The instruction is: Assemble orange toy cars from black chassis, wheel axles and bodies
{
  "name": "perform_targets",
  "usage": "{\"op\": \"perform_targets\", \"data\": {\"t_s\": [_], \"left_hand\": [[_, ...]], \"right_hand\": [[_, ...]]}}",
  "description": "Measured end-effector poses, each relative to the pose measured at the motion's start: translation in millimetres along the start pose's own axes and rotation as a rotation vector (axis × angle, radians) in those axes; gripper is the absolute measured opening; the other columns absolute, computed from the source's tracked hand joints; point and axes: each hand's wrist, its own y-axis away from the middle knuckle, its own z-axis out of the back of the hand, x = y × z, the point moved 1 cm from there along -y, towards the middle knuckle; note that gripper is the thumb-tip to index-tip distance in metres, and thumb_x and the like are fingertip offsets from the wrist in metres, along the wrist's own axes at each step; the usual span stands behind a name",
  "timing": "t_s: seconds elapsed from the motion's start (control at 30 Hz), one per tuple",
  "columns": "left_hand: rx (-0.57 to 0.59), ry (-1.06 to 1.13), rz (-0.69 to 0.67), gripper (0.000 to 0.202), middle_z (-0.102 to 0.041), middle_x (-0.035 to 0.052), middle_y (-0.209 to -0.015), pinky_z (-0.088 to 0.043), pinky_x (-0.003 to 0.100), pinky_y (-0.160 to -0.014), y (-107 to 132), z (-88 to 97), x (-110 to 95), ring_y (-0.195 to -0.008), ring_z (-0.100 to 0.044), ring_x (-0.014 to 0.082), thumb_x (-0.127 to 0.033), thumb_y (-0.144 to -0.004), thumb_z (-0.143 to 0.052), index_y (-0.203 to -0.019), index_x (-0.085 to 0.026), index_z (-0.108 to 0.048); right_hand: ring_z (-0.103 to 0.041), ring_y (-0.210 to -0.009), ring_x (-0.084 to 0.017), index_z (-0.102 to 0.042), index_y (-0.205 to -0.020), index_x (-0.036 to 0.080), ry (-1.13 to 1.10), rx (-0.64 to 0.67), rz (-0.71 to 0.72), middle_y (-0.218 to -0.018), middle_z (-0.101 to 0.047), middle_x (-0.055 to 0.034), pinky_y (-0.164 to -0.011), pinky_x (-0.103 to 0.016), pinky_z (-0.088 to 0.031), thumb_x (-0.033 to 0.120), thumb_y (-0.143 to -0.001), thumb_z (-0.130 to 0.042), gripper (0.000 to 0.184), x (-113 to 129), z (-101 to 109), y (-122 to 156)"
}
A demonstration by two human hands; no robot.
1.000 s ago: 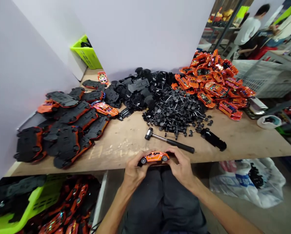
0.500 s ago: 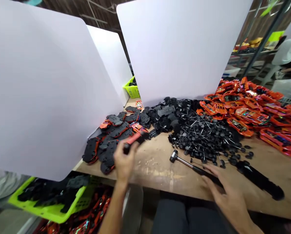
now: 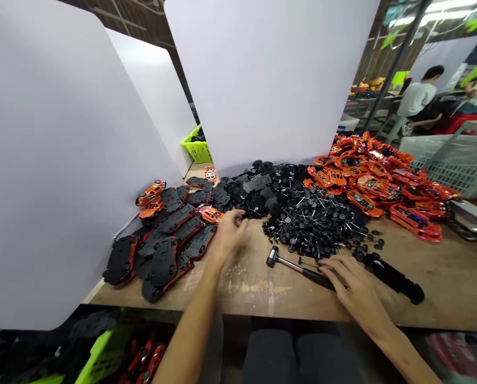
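Observation:
My left hand (image 3: 227,234) reaches over the wooden bench (image 3: 262,290) toward the heap of black chassis parts (image 3: 250,189); its fingers are loosely apart and hold nothing. My right hand (image 3: 352,285) lies flat with spread fingers on the black handle of a small hammer (image 3: 292,265). Just left of my left hand is a pile of assembled orange toy cars (image 3: 166,250), most lying upside down. Two upright orange cars (image 3: 150,194) sit at the pile's far end.
Black wheel-and-axle sets (image 3: 318,221) are heaped in the middle, orange car bodies (image 3: 382,178) at the right. A long black chassis (image 3: 394,278) lies by my right hand. White partitions (image 3: 62,160) wall the left and back. Green baskets (image 3: 197,149) stand behind and below. People (image 3: 420,96) work far right.
My left hand carried the finished orange car to the left pile, let it go and now reaches toward the black parts. My right hand moved onto the hammer handle.

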Motion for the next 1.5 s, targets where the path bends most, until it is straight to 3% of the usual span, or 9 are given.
{"op": "perform_targets", "data": {"t_s": [0.1, 0.23, 0.47, 0.63, 0.87, 1.07, 1.17, 1.3, 1.5], "left_hand": [[0.099, 0.042, -0.011, 0.01, -0.074, 0.009, -0.098, -0.058, 0.042, -0.083, 6, -49.0, -11, -0.086, -0.069, 0.0257, -0.029, -0.082, -0.073, -0.091, -0.025, -0.072], [0.222, 0.114, 0.01, 0.013, -0.069, 0.0047, -0.074, -0.056, 0.039, -0.065, 0, -70.3, -14, -0.068, -0.066, 0.0243, -0.032, -0.081, -0.072, -0.072, -0.028, -0.064], [0.194, 0.101, -0.052, 0.012, -0.07, 0.0016, -0.084, -0.051, 0.029, -0.072, -22, -22.3, -31, -0.075, -0.066, 0.0175, -0.032, -0.088, -0.06, -0.095, -0.022, -0.06], [0.034, 0.014, -0.066, 0.036, -0.076, 0.0063, -0.102, -0.052, 0.028, -0.076, 0, 6.3, -37, -0.079, -0.068, 0.0174, -0.029, -0.09, -0.057, -0.125, -0.02, -0.063], [0.221, -0.082, 0.061, 0.045, -0.077, 0.0104, -0.119, -0.052, 0.04, -0.098, 66, -12.7, -21, -0.107, -0.071, 0.028, -0.016, -0.075, -0.065, -0.119, -0.021, -0.073], [0.2, -0.025, 0.152, 0.017, -0.08, 0.0106, -0.101, -0.051, 0.041, -0.096, 43, -26.4, -37, -0.107, -0.07, 0.0333, -0.02, -0.074, -0.073, -0.091, -0.024, -0.077], [0.154, 0.059, 0.21, 0.014, -0.08, 0.0095, -0.095, -0.056, 0.039, -0.087, 41, -17.2, -38, -0.101, -0.073, 0.0312, -0.027, -0.084, -0.066, -0.094, -0.021, -0.074], [0.204, 0.464, 0.441, 0.04, -0.08, 0.0086, -0.102, -0.062, 0.036, -0.074, 82, -8.2, -34, -0.086, -0.077, 0.0249, -0.032, -0.081, -0.073, -0.116, -0.017, -0.065], [0.279, 1.076, 0.84, 0.039, -0.08, 0.0133, -0.107, -0.064, 0.041, -0.087, 143, -6.2, -32, -0.091, -0.079, 0.0249, -0.038, -0.086, -0.075, -0.116, -0.017, -0.061]], "right_hand": [[-0.066, -0.108, -0.029, -0.069, -0.115, 0.028, 0.014, 0.009, 0.023, -0.112, -0.07, -0.0083, -0.095, -0.046, -0.051, 0.03, -0.107, -0.053, 0.019, 3, -4, -3], [-0.065, -0.108, -0.029, -0.069, -0.115, 0.027, 0.002, 0.041, -0.034, -0.111, -0.07, -0.0081, -0.097, -0.047, -0.05, 0.03, -0.106, -0.055, 0.017, -2, -1, 0], [-0.064, -0.098, -0.026, -0.071, -0.115, 0.024, 0.053, 0.149, 0.017, -0.105, -0.07, -0.0084, -0.088, -0.041, -0.052, 0.022, -0.105, -0.054, 0.019, -9, 0, -12], [-0.064, -0.091, -0.024, -0.074, -0.11, 0.024, 0.126, 0.368, 0.147, -0.101, -0.068, -0.008, -0.079, -0.036, -0.052, 0.011, -0.101, -0.052, 0.027, -2, 1, -30], [-0.065, -0.09, -0.021, -0.075, -0.094, 0.024, 0.044, 0.433, 0.21, -0.096, -0.07, -0.0059, -0.079, -0.033, -0.053, 0.017, -0.099, -0.06, 0.018, -20, 11, -36], [-0.07, -0.092, -0.019, -0.073, -0.107, 0.025, -0.07, 0.392, 0.111, -0.104, -0.071, -0.0042, -0.085, -0.032, -0.056, 0.024, -0.104, -0.056, 0.017, -4, 21, -41], [-0.069, -0.087, -0.019, -0.073, -0.106, 0.025, -0.056, 0.369, 0.118, -0.101, -0.069, -0.0049, -0.08, -0.032, -0.057, 0.023, -0.105, -0.054, 0.019, 19, 18, -37], [-0.07, -0.088, -0.019, -0.073, -0.115, 0.026, -0.183, 0.287, 0.169, -0.104, -0.07, -0.0061, -0.082, -0.032, -0.059, 0.019, -0.105, -0.052, 0.024, 47, -5, -33], [-0.07, -0.094, -0.021, -0.072, -0.113, 0.024, -0.198, 0.27, 0.253, -0.106, -0.07, -0.0083, -0.086, -0.034, -0.058, 0.018, -0.106, -0.051, 0.023, 76, -51, -45]]}}
